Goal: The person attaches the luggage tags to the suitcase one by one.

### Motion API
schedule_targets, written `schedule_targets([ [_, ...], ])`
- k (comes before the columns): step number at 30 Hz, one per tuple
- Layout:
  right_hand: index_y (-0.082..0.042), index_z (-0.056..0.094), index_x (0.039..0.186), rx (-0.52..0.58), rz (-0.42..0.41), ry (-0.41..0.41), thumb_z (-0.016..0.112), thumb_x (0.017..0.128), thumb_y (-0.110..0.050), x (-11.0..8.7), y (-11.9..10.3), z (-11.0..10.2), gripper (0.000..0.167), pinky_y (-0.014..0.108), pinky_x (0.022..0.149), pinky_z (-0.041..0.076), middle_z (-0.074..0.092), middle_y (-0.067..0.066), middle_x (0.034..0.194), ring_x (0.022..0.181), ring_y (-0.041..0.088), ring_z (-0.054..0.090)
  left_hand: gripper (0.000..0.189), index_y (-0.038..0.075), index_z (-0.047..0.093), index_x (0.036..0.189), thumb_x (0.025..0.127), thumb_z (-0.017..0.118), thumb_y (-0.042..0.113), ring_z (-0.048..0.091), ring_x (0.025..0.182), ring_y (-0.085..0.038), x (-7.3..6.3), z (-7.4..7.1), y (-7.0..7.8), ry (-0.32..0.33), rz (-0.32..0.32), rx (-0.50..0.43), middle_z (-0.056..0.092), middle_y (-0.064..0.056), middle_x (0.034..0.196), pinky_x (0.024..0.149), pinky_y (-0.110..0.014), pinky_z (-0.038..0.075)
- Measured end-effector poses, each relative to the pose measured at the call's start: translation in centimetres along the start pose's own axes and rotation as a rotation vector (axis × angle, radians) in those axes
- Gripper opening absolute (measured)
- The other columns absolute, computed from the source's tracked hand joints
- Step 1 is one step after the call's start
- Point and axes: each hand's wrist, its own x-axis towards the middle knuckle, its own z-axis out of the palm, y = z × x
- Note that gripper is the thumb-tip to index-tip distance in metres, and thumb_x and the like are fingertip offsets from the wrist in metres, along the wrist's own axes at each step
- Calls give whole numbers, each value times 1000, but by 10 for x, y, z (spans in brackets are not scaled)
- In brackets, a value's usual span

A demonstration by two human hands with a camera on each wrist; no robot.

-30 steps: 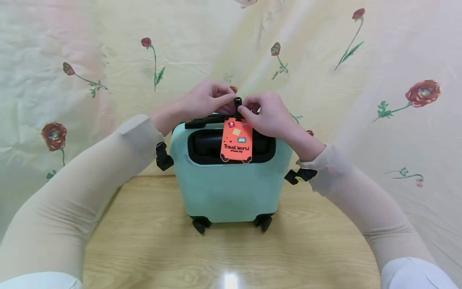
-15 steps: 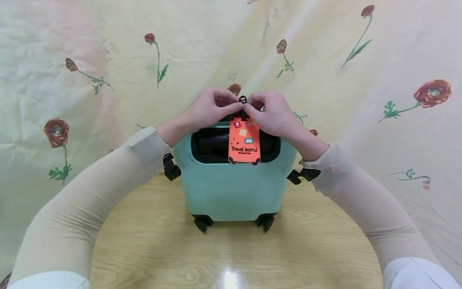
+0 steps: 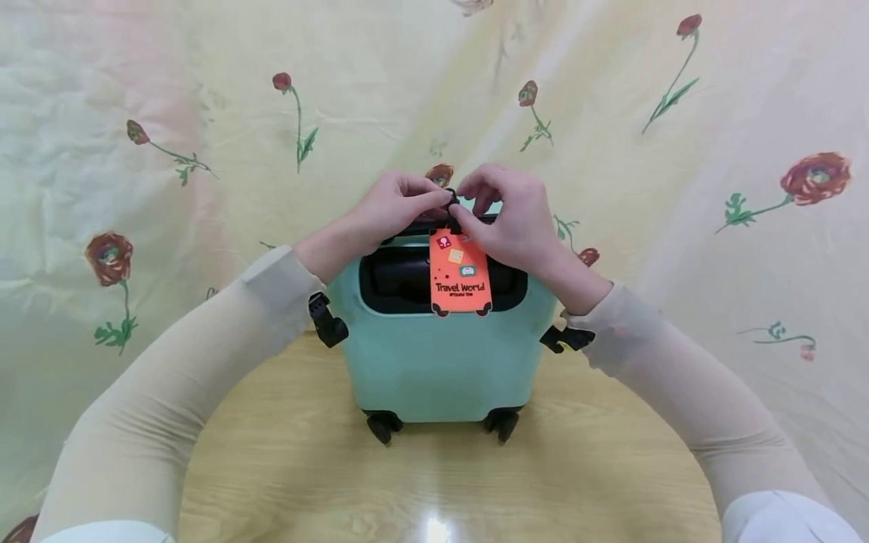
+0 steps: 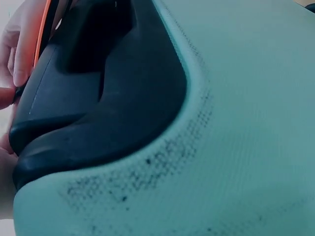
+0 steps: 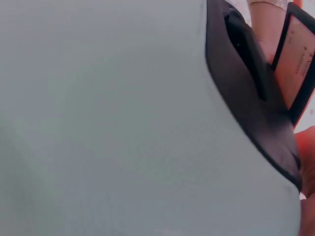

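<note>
An orange luggage tag [image 3: 460,283] printed "Travel World" hangs from a black strap [image 3: 453,221] at the top carry handle [image 3: 406,231] of a mint-green suitcase [image 3: 441,369]. My left hand [image 3: 394,207] pinches the strap's upper end between thumb and fingertips. From the other side, my right hand [image 3: 516,219] has its thumb against the strap with the fingers curled around it; fingertips partly cover the strap. The tag's edge [image 4: 42,34] shows in the left wrist view. In the right wrist view, the tag's back [image 5: 296,59] shows a framed card.
The suitcase stands upright on black wheels [image 3: 383,426] on a wood-grain table [image 3: 434,483]. A flower-patterned cloth [image 3: 366,75] hangs behind it. Black straps [image 3: 329,324] are at both wrists.
The strap's upper loop, standing above the fingertips before, now sits lower and is partly hidden. My right index finger has lifted away from the thumb. The tag hangs slightly farther right than a second ago.
</note>
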Motion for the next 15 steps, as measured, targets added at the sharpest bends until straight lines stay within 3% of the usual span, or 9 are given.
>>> schedule_targets([
  [4,-3,81,107,-54,-117,66,84,90,-12,1,-1,0,19,32,76,60,74,15,95,77,22,71,34,-2,76,124,109,61,24,76,108,-22,-2,-2,1,-8,-7,-14,76,-15,124,112,-36,55],
  [8,-4,83,112,-108,-164,39,84,91,-11,2,-6,-3,22,39,78,63,76,16,96,81,25,73,34,0,76,127,110,60,25,76,108,-21,-1,-3,2,-13,-18,-12,75,-15,124,112,-35,56],
  [15,-1,84,105,-155,-87,-33,83,91,-9,3,-12,-7,16,43,80,64,78,17,97,83,28,77,35,0,76,129,110,60,26,75,109,-20,1,-1,-1,-18,-44,-16,77,-16,122,111,-33,56],
])
